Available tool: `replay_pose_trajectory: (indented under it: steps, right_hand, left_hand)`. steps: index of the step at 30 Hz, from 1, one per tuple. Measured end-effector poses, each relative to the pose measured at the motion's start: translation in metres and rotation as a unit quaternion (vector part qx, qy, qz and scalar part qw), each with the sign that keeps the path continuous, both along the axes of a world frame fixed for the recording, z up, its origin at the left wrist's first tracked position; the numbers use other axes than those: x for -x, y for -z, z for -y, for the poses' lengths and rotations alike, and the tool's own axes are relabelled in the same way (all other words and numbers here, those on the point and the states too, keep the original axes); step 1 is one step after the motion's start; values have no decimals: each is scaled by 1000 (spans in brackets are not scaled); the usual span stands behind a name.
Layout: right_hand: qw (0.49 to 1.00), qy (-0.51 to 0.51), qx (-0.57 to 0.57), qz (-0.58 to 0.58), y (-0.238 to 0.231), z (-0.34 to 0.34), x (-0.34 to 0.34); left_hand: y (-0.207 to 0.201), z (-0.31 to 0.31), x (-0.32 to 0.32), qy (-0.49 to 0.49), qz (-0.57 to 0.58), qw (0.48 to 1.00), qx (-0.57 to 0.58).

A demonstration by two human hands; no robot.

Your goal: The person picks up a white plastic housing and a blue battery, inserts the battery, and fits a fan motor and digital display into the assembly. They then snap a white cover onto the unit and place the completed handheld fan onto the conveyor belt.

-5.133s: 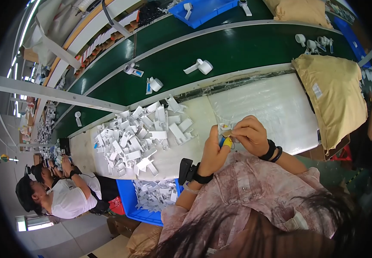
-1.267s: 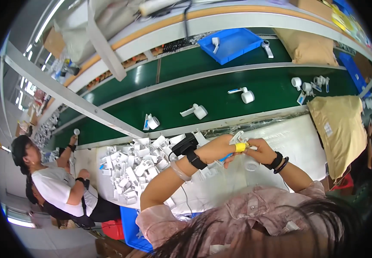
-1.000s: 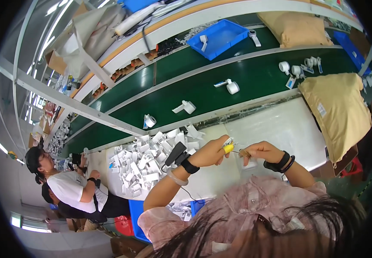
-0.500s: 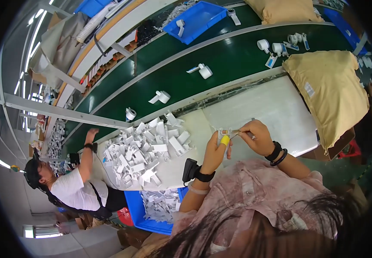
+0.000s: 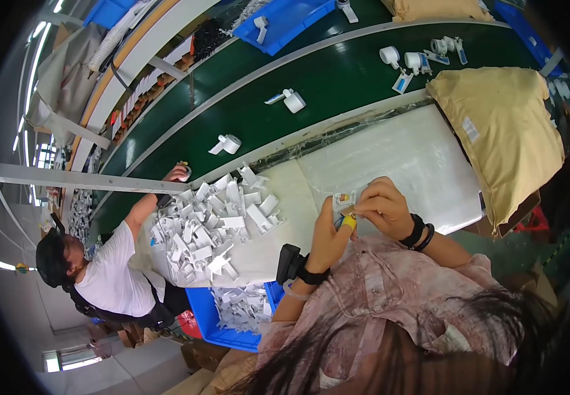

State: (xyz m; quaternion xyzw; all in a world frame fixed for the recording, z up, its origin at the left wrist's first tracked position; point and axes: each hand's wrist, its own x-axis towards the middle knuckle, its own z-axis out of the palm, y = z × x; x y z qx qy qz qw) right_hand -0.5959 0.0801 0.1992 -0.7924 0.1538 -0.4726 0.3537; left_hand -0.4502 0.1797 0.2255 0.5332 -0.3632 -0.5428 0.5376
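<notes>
Over the pale work table, my left hand is closed round a small white plastic part. A tiny orange-brown detail shows within that part. One digit of this hand wears a yellow wrap. Close against it on the right, my right hand is bent in a pinch. A thin brownish piece shows at its fingertips, too small to name, near the white part. To the left lies a heap of loose white plastic parts.
A blue bin with white pieces stands below the table's near edge. Beyond runs a green conveyor belt carrying white round-headed parts. A large tan sack lies at right. At left, a co-worker reaches to the belt.
The white part has turned in my left hand, and my right fingers have come in closer over it. The co-worker's hand has reached a round white part on the belt. The whole view has shifted slightly.
</notes>
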Motion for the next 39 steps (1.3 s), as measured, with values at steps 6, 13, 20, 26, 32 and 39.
replay_pose_trajectory:
  steps: [6, 13, 20, 26, 32, 39]
  right_hand:
    - [1000, 19, 12, 11, -1, -6, 1]
    - [999, 38, 16, 11, 0, -10, 2]
    - [999, 41, 7, 8, 1, -17, 2]
    - [998, 49, 27, 3, 1, -19, -1]
    - [998, 54, 11, 0, 3, -22, -6]
    - [999, 54, -6, 1, 3, -27, -10]
  left_hand:
    - [-4, -1, 3, 9, 44, 999, 1]
    - [-3, -3, 3, 15, 41, 999, 1]
    - [2, -7, -1, 18, 48, 998, 21]
    - [-3, -9, -6, 37, 81, 996, 13]
    - [-5, -11, -8, 32, 109, 993, 8]
    - [8, -18, -12, 50, 86, 991, 93]
